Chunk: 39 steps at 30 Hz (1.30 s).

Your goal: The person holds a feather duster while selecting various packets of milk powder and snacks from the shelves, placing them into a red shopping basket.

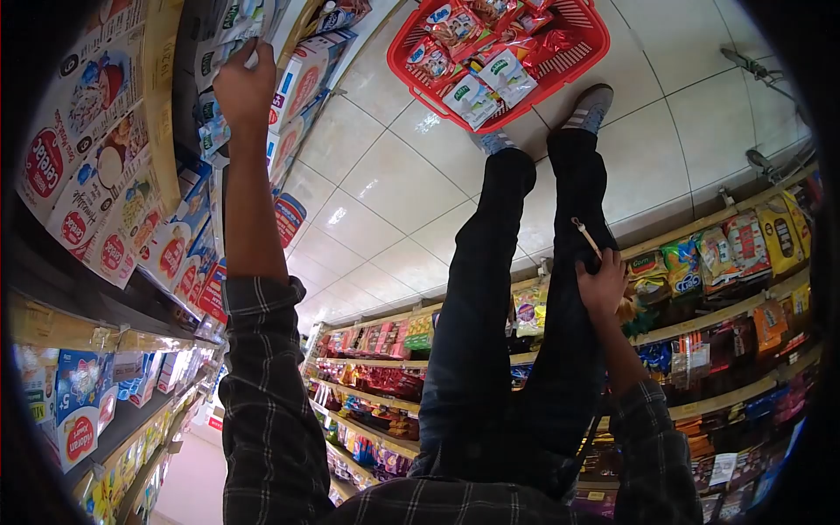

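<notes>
My left hand [245, 87] is at the upper left, reaching to the shelf. Its thumb and fingers pinch the edge of a white and green packet [241, 19] among similar packets. Lower down, by my knee, my right hand [602, 287] is closed round a thin beige stick [588, 234]. Colourful feather-like tufts [633, 317] show behind that hand. A red basket [573, 74] stands on the floor by my feet, holding red snack packs [455, 28] and two white and green packets [507, 77].
Cerelac boxes [114, 166] line the left shelf, with blue and white boxes [80, 394] on a lower shelf. Shelves of colourful snack packs [682, 262] run along the right and behind. Metal shelf or rack feet [759, 162] stand on the tiled floor [367, 184] at the right.
</notes>
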Motion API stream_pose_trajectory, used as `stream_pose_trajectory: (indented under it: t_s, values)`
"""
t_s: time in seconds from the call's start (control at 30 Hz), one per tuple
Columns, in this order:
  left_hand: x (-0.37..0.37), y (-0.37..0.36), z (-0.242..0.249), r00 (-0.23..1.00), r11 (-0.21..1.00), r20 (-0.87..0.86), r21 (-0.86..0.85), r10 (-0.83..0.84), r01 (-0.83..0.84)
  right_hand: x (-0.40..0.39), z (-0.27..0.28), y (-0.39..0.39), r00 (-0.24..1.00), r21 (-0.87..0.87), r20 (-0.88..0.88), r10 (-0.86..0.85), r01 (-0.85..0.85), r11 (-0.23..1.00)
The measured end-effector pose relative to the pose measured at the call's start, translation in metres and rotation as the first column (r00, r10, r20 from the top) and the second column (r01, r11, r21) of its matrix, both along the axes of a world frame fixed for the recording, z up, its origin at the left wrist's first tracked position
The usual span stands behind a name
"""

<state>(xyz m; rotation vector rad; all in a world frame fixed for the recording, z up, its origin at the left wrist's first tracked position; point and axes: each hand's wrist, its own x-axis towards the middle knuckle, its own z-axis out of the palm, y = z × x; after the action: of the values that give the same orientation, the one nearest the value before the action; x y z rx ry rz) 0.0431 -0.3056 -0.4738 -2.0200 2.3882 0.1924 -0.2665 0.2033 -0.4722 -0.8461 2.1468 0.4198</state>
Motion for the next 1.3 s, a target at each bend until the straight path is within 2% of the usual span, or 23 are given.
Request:
stream_pose_trajectory:
  t_s: [0.1, 0.13, 0.23, 0.27, 0.37, 0.4, 0.5, 0.67, 0.87, 0.97, 1.0, 1.03, 1.1, 1.17, 1.2, 1.23, 1.27, 1.3]
  values:
    - [0.015, 0.006, -0.008, 0.991, 0.993, -0.11, -0.089, -0.082, 0.072, 0.0, 0.0, -0.007, 0.999, 0.004, 0.022, -0.024, 0.024, 1.0]
    - [0.018, 0.005, -0.011, 0.997, 0.995, -0.054, -0.086, -0.059, 0.055, -0.001, 0.0, -0.009, 0.999, 0.005, 0.027, -0.031, 0.031, 1.0]
    - [0.021, -0.003, -0.015, 0.997, 0.993, -0.032, -0.089, -0.075, 0.072, -0.002, -0.001, -0.015, 1.0, -0.002, 0.023, -0.003, 0.003, 1.0]
    - [0.021, -0.006, -0.016, 1.0, 0.999, 0.01, -0.046, -0.012, 0.013, -0.003, -0.001, -0.016, 1.0, 0.005, 0.03, -0.011, 0.01, 1.0]
    - [0.001, -0.01, -0.007, 0.979, 0.993, 0.202, 0.101, 0.039, -0.06, -0.006, -0.001, -0.018, 0.998, 0.025, 0.057, -0.025, 0.024, 0.999]
    - [0.0, -0.013, -0.013, 0.96, 0.996, 0.279, 0.086, -0.003, -0.022, -0.008, -0.001, -0.019, 0.998, 0.032, 0.065, -0.026, 0.024, 0.999]
    - [0.003, -0.028, -0.012, 0.96, 0.979, 0.28, 0.192, 0.007, -0.063, -0.01, -0.002, -0.021, 0.998, 0.011, 0.063, -0.004, 0.003, 1.0]
    - [0.003, -0.031, -0.015, 0.943, 0.981, 0.333, 0.187, -0.008, -0.058, -0.016, -0.002, -0.024, 0.997, -0.005, 0.076, 0.01, -0.009, 1.0]
    - [-0.001, -0.036, -0.01, 0.949, 0.967, 0.311, 0.252, -0.043, -0.039, -0.024, -0.005, -0.021, 0.994, 0.016, 0.106, 0.018, -0.019, 1.0]
    - [0.007, -0.03, -0.006, 0.984, 0.962, 0.178, 0.271, -0.026, -0.024, -0.028, -0.004, -0.025, 0.992, 0.03, 0.122, 0.005, -0.009, 0.999]
    - [-0.003, -0.015, -0.001, 0.99, 0.984, 0.141, 0.172, 0.023, -0.047, -0.029, -0.004, -0.025, 0.993, 0.011, 0.119, 0.005, -0.007, 1.0]
    - [-0.007, -0.003, -0.004, 0.999, 1.0, 0.054, 0.012, 0.002, -0.003, -0.029, -0.003, -0.025, 0.993, -0.008, 0.115, 0.006, -0.005, 1.0]
    - [-0.007, 0.029, -0.022, 0.992, 0.948, -0.102, -0.316, -0.073, 0.037, -0.031, -0.004, -0.024, 0.994, -0.03, 0.112, 0.004, -0.001, 1.0]
    - [-0.027, 0.078, -0.049, 0.994, 0.923, -0.11, -0.384, -0.016, -0.027, -0.032, -0.005, -0.024, 0.993, -0.035, 0.12, 0.003, 0.001, 0.999]
    - [-0.038, 0.102, -0.071, 0.919, 0.958, -0.387, -0.226, 0.076, -0.174, -0.032, -0.005, -0.025, 0.992, -0.024, 0.125, 0.003, 0.0, 1.0]
    - [-0.044, 0.129, -0.096, 0.979, 0.991, -0.185, -0.085, 0.09, -0.107, -0.032, -0.004, -0.025, 0.992, -0.011, 0.129, 0.005, -0.004, 1.0]
    - [-0.048, 0.163, -0.136, 0.887, 0.991, -0.445, 0.104, 0.123, -0.085, -0.035, -0.005, -0.027, 0.992, -0.002, 0.129, 0.01, -0.009, 1.0]
    - [-0.072, 0.19, -0.155, 0.89, 0.948, -0.419, 0.314, 0.179, -0.042, -0.037, -0.005, -0.027, 0.991, -0.001, 0.132, 0.015, -0.015, 1.0]
